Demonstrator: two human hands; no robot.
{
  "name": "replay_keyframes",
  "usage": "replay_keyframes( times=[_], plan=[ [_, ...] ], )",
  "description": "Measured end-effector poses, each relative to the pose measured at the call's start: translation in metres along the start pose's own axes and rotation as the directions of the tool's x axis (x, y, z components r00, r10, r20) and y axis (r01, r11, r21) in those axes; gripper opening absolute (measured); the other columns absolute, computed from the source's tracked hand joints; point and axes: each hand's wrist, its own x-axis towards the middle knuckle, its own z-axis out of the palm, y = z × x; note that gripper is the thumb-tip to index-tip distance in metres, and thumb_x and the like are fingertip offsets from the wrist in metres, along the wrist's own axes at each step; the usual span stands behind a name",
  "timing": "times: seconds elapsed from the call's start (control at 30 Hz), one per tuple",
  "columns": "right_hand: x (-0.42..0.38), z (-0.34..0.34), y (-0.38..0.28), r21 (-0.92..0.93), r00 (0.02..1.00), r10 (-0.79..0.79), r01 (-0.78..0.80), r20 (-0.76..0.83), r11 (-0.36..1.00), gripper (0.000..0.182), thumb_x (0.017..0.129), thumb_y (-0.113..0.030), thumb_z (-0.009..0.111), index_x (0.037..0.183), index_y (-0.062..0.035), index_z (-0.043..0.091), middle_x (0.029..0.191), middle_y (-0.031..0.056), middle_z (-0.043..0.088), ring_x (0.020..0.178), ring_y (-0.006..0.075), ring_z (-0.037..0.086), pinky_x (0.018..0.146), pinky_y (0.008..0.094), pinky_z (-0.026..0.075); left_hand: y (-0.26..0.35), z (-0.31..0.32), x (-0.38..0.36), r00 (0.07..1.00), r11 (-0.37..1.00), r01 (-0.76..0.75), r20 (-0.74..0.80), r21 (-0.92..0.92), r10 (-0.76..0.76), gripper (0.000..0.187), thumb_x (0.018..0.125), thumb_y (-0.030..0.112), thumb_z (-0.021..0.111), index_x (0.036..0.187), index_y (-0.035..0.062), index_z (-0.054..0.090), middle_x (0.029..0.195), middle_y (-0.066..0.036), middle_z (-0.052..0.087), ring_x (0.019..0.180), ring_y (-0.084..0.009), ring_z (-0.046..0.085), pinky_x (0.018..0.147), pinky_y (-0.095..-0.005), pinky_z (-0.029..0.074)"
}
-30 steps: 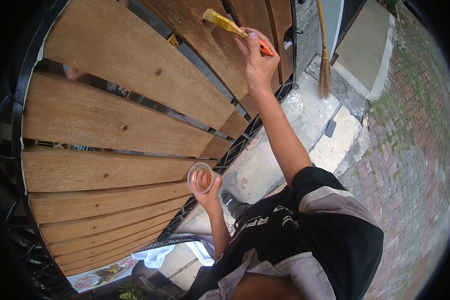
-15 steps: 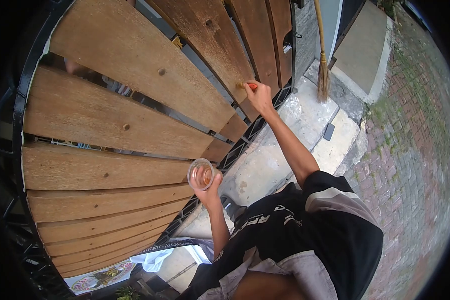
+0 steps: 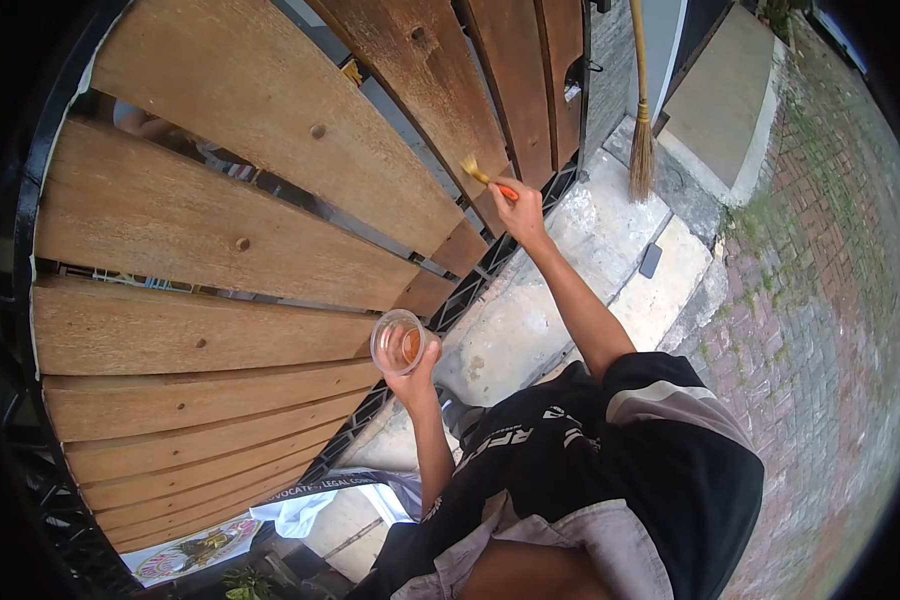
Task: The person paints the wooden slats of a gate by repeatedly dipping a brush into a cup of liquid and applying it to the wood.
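R hand (image 3: 521,213) is closed in a pinch grip round the orange handle of a brush (image 3: 476,173), w/ thumb & fingers drawn in tight; its pale bristles point up-L over the lower part of a dark brown slat (image 3: 425,85), approx. near its end. Can't tell if bristle tips touch the wood or sit just off it. L hand (image 3: 416,382) is curled part-open round a clear plastic cup (image 3: 385,337), fingers showing thru the wall; a bit of amber liquid (image 3: 411,346) is in the bottom. Cup is held just in front of the lighter slats, below & L of the brush. Slats fan out w/ narrow gaps btwn, set in a black metal frame (image 3: 36,210); what looks like a person's arm (image 3: 145,124) shows thru one gap. To the R, a broom (image 3: 642,165) stands bristles-down on pale concrete (image 3: 595,222), w/ a dark phone-like slab (image 3: 650,261) lying near it. Brick paving (image 3: 810,390) is beyond. Bottom L: a printed banner (image 3: 205,548) & white cloth (image 3: 296,516), next to each other.
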Motion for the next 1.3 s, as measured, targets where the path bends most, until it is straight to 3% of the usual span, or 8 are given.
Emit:
replay_keyframes(
  times=[0.23, 0.43, 0.53, 0.7, 0.83, 1.0, 1.13, 1.3],
  plan=[
    [0.030, 0.004, -0.033, -0.121, 0.985, 0.107, -0.091, 0.133, 0.989, 0.023, 0.089, -0.021, 0.069, 0.099, -0.0006, 0.073, 0.087, 0.0218, 0.071, 0.071, 0.0301, 0.071, 0.067, 0.0349, 0.054, 0.006, 0.000, -0.003, 1.000, 0.999, 0.028, -0.005, -0.026, -0.028, 0.082, 0.072, -0.003, 0.079, 0.141, -0.0021, 0.035, 0.138, -0.019, 0.045, 0.130, -0.0259, 0.045, 0.106, -0.0354, 0.040],
    [0.131, -0.039, -0.208, 0.195, 0.738, -0.502, 0.630, -0.451, 0.752, 0.018, 0.091, -0.016, 0.069, 0.104, -0.0033, 0.073, 0.097, 0.0118, 0.074, 0.081, 0.0140, 0.071, 0.070, 0.0260, 0.054, -0.001, 0.003, 0.000, 1.000, 0.999, -0.022, 0.017, -0.027, 0.022, 0.083, 0.072, -0.002, 0.079, 0.141, -0.0034, 0.034, 0.138, -0.019, 0.045, 0.130, -0.0263, 0.044, 0.107, -0.0353, 0.038],
    [0.140, -0.044, -0.218, 0.261, 0.722, -0.535, 0.672, -0.439, 0.693, 0.018, 0.085, -0.012, 0.073, 0.100, -0.0027, 0.072, 0.099, 0.0124, 0.074, 0.086, 0.0235, 0.073, 0.075, 0.0299, 0.057, 0.002, 0.011, -0.003, 0.999, 1.000, -0.017, 0.027, -0.020, 0.017, 0.083, 0.071, -0.002, 0.080, 0.141, -0.0037, 0.034, 0.138, -0.018, 0.045, 0.130, -0.0259, 0.044, 0.108, -0.0352, 0.038],
    [0.065, -0.017, -0.102, 0.067, 0.866, -0.493, 0.498, -0.084, 0.864, 0.015, 0.088, -0.009, 0.069, 0.099, 0.0000, 0.071, 0.093, 0.0171, 0.072, 0.083, 0.0288, 0.072, 0.072, 0.0332, 0.056, -0.001, 0.020, -0.003, 0.998, 0.999, -0.015, 0.054, -0.043, 0.017, 0.086, 0.068, -0.004, 0.082, 0.140, -0.0034, 0.035, 0.137, -0.018, 0.045, 0.130, -0.0254, 0.044, 0.109, -0.0351, 0.036],
    [-0.024, -0.040, 0.004, -0.381, 0.901, 0.150, 0.018, 0.407, 0.925, 0.023, 0.089, -0.018, 0.065, 0.091, 0.0040, 0.070, 0.076, 0.0204, 0.069, 0.070, 0.0358, 0.069, 0.067, 0.0390, 0.054, -0.007, 0.023, -0.008, 0.986, 0.984, -0.126, 0.121, 0.125, 0.111, 0.086, 0.065, -0.004, 0.085, 0.138, -0.0034, 0.039, 0.135, -0.016, 0.048, 0.128, -0.0249, 0.047, 0.108, -0.0351, 0.037],
    [-0.063, -0.091, -0.014, -0.310, 0.941, 0.294, -0.234, 0.166, 0.921, 0.030, 0.090, -0.022, 0.066, 0.088, 0.0072, 0.070, 0.069, 0.0156, 0.070, 0.065, 0.0214, 0.071, 0.064, 0.0338, 0.056, -0.021, 0.032, -0.015, 0.980, 0.971, -0.128, 0.179, 0.202, 0.092, 0.084, 0.063, 0.000, 0.088, 0.134, -0.0035, 0.044, 0.133, -0.015, 0.052, 0.123, -0.0233, 0.051, 0.106, -0.0335, 0.039],
    [-0.051, -0.125, -0.094, 0.358, 0.875, 0.468, -0.480, 0.127, 0.801, 0.031, 0.094, -0.018, 0.063, 0.087, 0.0111, 0.069, 0.077, 0.0123, 0.070, 0.069, 0.0167, 0.068, 0.065, 0.0258, 0.055, -0.037, 0.043, -0.023, 0.978, 0.948, -0.148, 0.187, 0.281, 0.097, 0.079, 0.065, 0.004, 0.088, 0.132, -0.0010, 0.047, 0.127, -0.014, 0.058, 0.117, -0.0229, 0.057, 0.101, -0.0338, 0.044],
    [-0.056, -0.152, -0.165, 0.216, 0.900, 0.303, -0.378, 0.312, 0.900, 0.028, 0.094, -0.016, 0.063, 0.082, 0.0092, 0.069, 0.072, 0.0097, 0.069, 0.066, 0.0131, 0.065, 0.059, 0.0260, 0.051, -0.044, 0.056, -0.028, 0.970, 0.960, -0.116, 0.236, 0.253, 0.055, 0.072, 0.064, 0.004, 0.087, 0.128, 0.0002, 0.052, 0.122, -0.015, 0.061, 0.113, -0.0259, 0.060, 0.097, -0.0357, 0.047]
  ],
)
